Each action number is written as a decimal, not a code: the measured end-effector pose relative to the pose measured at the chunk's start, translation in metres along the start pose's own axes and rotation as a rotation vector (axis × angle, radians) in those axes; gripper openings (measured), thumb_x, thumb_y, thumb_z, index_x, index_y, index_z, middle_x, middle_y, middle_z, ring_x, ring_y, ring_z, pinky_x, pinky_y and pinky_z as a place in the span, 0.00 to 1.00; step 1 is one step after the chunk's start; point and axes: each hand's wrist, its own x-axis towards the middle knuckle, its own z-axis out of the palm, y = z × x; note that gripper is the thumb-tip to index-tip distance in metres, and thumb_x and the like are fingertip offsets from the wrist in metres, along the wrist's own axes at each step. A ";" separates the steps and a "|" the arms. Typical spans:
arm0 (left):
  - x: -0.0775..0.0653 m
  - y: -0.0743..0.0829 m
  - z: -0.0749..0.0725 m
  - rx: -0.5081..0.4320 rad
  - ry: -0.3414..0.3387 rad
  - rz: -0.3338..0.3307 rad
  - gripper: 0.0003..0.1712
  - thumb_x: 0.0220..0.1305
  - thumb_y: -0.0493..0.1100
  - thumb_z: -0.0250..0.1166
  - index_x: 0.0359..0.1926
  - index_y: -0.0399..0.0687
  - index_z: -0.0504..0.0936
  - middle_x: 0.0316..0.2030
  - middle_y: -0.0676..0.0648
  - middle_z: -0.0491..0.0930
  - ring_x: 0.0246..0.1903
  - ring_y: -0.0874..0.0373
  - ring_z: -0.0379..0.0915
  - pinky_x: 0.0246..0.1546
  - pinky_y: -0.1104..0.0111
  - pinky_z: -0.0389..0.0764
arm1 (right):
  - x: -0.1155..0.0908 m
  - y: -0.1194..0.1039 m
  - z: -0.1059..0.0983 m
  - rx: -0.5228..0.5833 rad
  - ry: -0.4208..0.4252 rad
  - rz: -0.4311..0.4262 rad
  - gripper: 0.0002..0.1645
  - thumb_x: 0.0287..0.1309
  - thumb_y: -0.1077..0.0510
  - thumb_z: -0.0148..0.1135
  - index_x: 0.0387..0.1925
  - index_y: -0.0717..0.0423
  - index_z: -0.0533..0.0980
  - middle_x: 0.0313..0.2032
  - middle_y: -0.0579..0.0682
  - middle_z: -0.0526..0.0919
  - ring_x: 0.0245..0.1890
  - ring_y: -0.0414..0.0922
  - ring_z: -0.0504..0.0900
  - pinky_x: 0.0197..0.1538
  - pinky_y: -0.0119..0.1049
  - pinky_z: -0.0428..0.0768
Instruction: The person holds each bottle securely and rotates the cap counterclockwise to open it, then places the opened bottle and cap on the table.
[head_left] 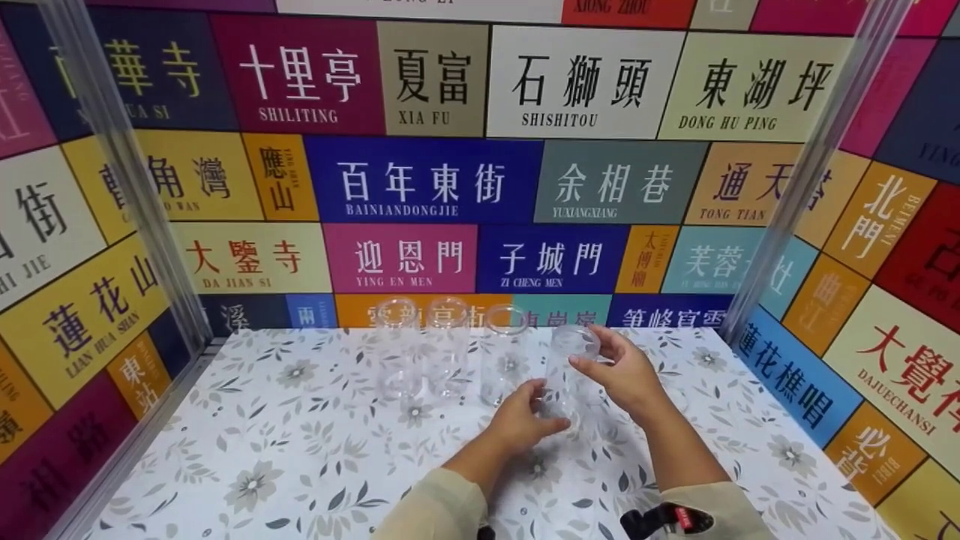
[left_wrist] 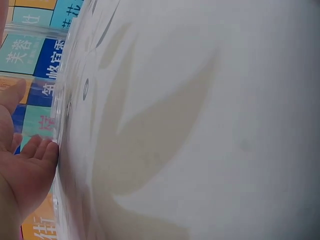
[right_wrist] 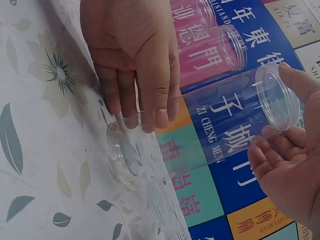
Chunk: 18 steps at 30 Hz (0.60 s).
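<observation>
A clear plastic jar (head_left: 564, 371) stands upright, tilted slightly, between my two hands. Around its rim (right_wrist: 274, 95), my right hand (head_left: 621, 369) grips with thumb and fingers on opposite sides. My left hand (head_left: 519, 421) holds the jar low down, its thumb on the near side and the fingers behind, as the right wrist view shows. Whether a lid sits on the rim is hard to tell. In the left wrist view the left hand (left_wrist: 27, 172) shows only at the edge, with part of the see-through jar beside it.
Three more clear jars, a near one (head_left: 506, 360), a middle one (head_left: 448, 352) and a far left one (head_left: 397, 352), stand in a row to the left. Flat clear round pieces (right_wrist: 161, 205) lie on the flowered tabletop (head_left: 300, 450). Printed panels (head_left: 420, 180) wall the back and sides.
</observation>
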 end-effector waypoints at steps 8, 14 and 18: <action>-0.007 0.000 -0.010 -0.009 0.009 0.053 0.47 0.59 0.49 0.82 0.76 0.50 0.71 0.74 0.42 0.75 0.75 0.43 0.71 0.77 0.49 0.73 | -0.005 -0.008 0.002 0.035 0.019 -0.011 0.50 0.62 0.38 0.76 0.79 0.49 0.67 0.70 0.58 0.79 0.70 0.55 0.79 0.69 0.45 0.84; -0.016 -0.002 -0.020 -0.054 0.017 0.097 0.48 0.57 0.53 0.84 0.75 0.52 0.73 0.74 0.46 0.76 0.75 0.43 0.71 0.77 0.49 0.74 | -0.012 -0.015 0.005 0.122 0.022 -0.022 0.48 0.65 0.40 0.75 0.79 0.50 0.66 0.68 0.58 0.80 0.69 0.51 0.79 0.64 0.29 0.84; -0.021 -0.003 -0.026 -0.077 0.028 0.131 0.49 0.58 0.53 0.83 0.77 0.50 0.71 0.75 0.46 0.75 0.77 0.44 0.69 0.79 0.48 0.71 | -0.017 -0.020 0.009 0.166 0.042 -0.026 0.47 0.66 0.41 0.74 0.79 0.51 0.67 0.68 0.58 0.80 0.67 0.48 0.78 0.61 0.22 0.81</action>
